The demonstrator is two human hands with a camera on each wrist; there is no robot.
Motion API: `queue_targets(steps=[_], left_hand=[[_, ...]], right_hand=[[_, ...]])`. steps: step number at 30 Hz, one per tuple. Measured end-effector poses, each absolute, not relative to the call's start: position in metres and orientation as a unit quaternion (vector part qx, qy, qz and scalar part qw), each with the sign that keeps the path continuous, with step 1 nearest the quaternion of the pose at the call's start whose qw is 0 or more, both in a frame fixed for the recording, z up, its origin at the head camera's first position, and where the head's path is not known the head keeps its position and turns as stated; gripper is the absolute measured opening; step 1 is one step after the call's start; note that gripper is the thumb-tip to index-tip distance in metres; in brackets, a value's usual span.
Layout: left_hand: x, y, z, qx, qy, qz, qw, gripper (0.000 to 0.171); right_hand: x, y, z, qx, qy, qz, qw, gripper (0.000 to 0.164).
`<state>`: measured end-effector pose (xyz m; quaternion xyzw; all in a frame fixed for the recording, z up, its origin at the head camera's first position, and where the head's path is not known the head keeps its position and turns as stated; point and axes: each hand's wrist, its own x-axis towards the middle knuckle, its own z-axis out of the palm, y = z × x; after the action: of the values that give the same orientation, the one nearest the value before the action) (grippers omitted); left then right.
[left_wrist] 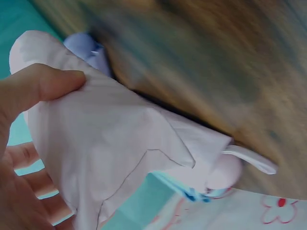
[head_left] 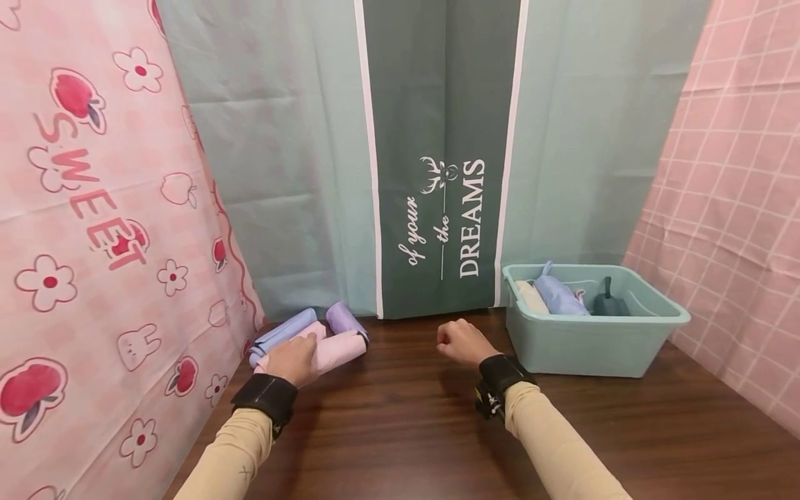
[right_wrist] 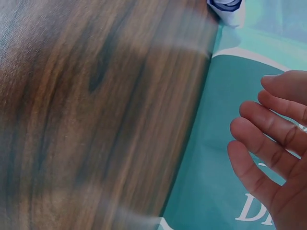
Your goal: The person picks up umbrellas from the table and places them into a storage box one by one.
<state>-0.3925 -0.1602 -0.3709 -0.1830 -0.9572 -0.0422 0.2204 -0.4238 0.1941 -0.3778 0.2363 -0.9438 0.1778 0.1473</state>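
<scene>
In the head view my left hand (head_left: 296, 357) is over a small pile at the table's left. The left wrist view shows it gripping pale pink fabric (left_wrist: 100, 124), seemingly a folded umbrella, thumb on top and fingers beneath. A second pink piece with a rounded end (left_wrist: 225, 170) and a strap lies beyond it. Around the hand are a blue folded umbrella (head_left: 284, 337) and a purple rolled one (head_left: 344, 319). My right hand (head_left: 465, 342) hovers above the table left of the bin, holding nothing, its fingers loosely bent in the right wrist view.
A pale green bin (head_left: 581, 347) stands at the right, with a blue bundle (head_left: 560, 295), a cream one (head_left: 531, 297) and a dark green one (head_left: 609, 304) inside. A grey-green curtain (head_left: 287, 173) hangs behind the brown table (head_left: 400, 430); pink cloths hang at both sides.
</scene>
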Motion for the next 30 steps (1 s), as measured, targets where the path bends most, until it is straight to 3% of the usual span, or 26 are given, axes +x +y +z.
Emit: queue_targets(steps=[9,19,24,30], left_hand=[[-0.386,-0.129,-0.355,-0.223,-0.93,-0.038,0.291,0.048],[-0.381,-0.104,-0.358,-0.257,-0.913,-0.016,0.316,0.048],[-0.381,-0.087,-0.359,-0.274,-0.906,-0.016,0.322,0.047],[-0.381,-0.07,-0.353,-0.286,-0.897,0.005,0.337,0.043]], right_hand=[[-0.417,0.196,-0.367,0.237,-0.942,0.184,0.153,0.008],[-0.413,0.198,-0.369,0.236,-0.941,0.199,0.138,0.007],[-0.41,0.205,-0.371,0.232,-0.933,0.211,0.176,0.01],[-0.403,0.203,-0.363,0.247,-0.919,0.243,0.188,0.048]])
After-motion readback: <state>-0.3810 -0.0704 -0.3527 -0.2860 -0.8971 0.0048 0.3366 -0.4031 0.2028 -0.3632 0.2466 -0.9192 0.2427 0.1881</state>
